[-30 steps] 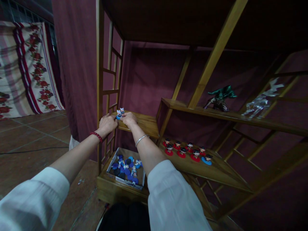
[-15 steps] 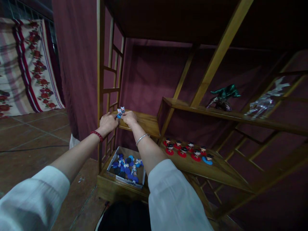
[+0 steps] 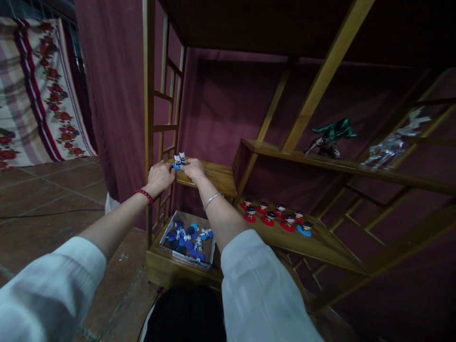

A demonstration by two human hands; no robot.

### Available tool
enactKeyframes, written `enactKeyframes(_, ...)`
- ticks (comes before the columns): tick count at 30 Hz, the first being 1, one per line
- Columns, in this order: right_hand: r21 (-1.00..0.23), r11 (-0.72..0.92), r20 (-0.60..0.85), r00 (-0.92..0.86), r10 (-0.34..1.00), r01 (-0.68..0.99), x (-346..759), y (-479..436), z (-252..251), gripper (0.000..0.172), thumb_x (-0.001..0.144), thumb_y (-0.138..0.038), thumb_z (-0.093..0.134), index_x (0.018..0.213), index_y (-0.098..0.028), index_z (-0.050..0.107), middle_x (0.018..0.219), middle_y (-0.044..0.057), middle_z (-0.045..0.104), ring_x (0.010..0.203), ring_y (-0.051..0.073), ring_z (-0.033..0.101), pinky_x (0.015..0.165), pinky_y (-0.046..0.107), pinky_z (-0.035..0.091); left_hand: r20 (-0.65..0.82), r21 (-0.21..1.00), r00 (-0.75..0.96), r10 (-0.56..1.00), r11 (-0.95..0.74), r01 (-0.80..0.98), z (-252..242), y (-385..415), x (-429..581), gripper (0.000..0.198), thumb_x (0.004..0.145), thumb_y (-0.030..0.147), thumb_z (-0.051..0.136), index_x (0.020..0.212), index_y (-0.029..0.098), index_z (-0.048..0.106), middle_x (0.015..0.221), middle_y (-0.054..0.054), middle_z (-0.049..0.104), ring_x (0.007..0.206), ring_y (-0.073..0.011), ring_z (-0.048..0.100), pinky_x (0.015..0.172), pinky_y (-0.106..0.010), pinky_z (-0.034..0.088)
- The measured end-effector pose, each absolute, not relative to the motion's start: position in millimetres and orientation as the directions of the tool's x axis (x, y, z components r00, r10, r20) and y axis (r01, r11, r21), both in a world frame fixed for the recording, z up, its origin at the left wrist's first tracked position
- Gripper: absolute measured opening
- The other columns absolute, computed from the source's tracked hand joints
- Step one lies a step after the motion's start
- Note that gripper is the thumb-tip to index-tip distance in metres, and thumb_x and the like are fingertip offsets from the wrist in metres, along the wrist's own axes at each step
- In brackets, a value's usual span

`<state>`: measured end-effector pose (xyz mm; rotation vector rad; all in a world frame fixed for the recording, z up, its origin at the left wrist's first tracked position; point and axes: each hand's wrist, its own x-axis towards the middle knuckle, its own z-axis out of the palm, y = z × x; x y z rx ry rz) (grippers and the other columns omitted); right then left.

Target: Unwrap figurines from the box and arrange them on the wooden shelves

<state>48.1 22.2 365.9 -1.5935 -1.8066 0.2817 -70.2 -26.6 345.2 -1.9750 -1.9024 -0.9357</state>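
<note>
Cat-eared figurines, two of them, stand upright at the left end of a short raised board inside a large wooden display rack. Behind and beside the rack hangs a plum curtain; farther left, a floral cloth hangs above the tiled floor. Within the rack, the short raised board sits above a shallow cardboard box, which rests on the low wooden base and holds jumbled blue-and-white figurines among blue and dark discs. To the right, an upper shelf carries a clear statuette and a dark green statuette.

The left hand lies at the board's left end, its fingers bent and close together, tips just left of the cat-eared pair; whether they touch it I cannot tell. The right hand comes in from the other side, fingertips at the pair's right edge, low down; whether they pinch it is too small to tell. The pair thus sits between both sets of fingertips, one figurine slightly behind the other, with blue showing at the foot.

Lower right, seven red-based figurines and one blue-based figurine stand in two rows. Smallest are a red beaded bracelet on the left wrist and a silver bangle on the right.
</note>
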Motion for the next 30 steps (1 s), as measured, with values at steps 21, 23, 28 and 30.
enactKeyframes(21, -0.629, 0.349, 0.493, 0.009, 0.87, 0.694, 56.3, -16.3, 359.8, 0.025, 0.074, -0.029, 0.055, 0.095, -0.022, 0.066, 0.096, 0.002, 0.069, 0.088, 0.016, 0.063, 0.079, 0.026, 0.046, 0.819, 0.272, -0.015, 0.573, -0.367, 0.89, 319.8, -55.1, -60.7, 0.027, 0.079, 0.018, 0.04, 0.089, 0.016, 0.065, 0.09, -0.009, 0.064, 0.093, -0.0231, 0.051, 0.082, -0.036, 0.042)
enactKeyframes(23, -0.624, 0.372, 0.509, -0.004, 0.861, 0.687, 57.0, -23.9, 359.9, 0.024, 0.075, -0.028, 0.054, 0.095, -0.022, 0.066, 0.094, 0.001, 0.069, 0.087, 0.015, 0.063, 0.079, 0.025, 0.046, 0.827, 0.26, 0.002, 0.562, -0.387, 0.885, 317.9, -56.7, -58.7, 0.027, 0.079, 0.017, 0.04, 0.089, 0.016, 0.065, 0.089, -0.008, 0.063, 0.091, -0.0227, 0.051, 0.082, -0.036, 0.041)
enactKeyframes(28, -0.602, 0.421, 0.522, -0.064, 0.85, 0.678, 58.3, -41.7, 359.2, 0.023, 0.078, -0.025, 0.051, 0.096, -0.022, 0.065, 0.093, 0.0, 0.069, 0.086, 0.013, 0.062, 0.08, 0.023, 0.045, 0.824, 0.25, 0.031, 0.566, -0.412, 0.876, 316.5, -68.1, -50.9, 0.027, 0.08, 0.017, 0.039, 0.09, 0.016, 0.063, 0.088, -0.007, 0.061, 0.09, -0.0215, 0.05, 0.083, -0.036, 0.04)
enactKeyframes(30, -0.586, 0.445, 0.532, -0.093, 0.842, 0.677, 59.4, -47.6, 357.6, 0.023, 0.08, -0.023, 0.049, 0.097, -0.021, 0.064, 0.094, 0.0, 0.069, 0.087, 0.013, 0.062, 0.081, 0.024, 0.045, 0.822, 0.247, 0.039, 0.569, -0.417, 0.875, 315.4, -73.7, -47.6, 0.027, 0.08, 0.017, 0.039, 0.092, 0.016, 0.063, 0.09, -0.007, 0.06, 0.092, -0.021, 0.049, 0.084, -0.035, 0.04)
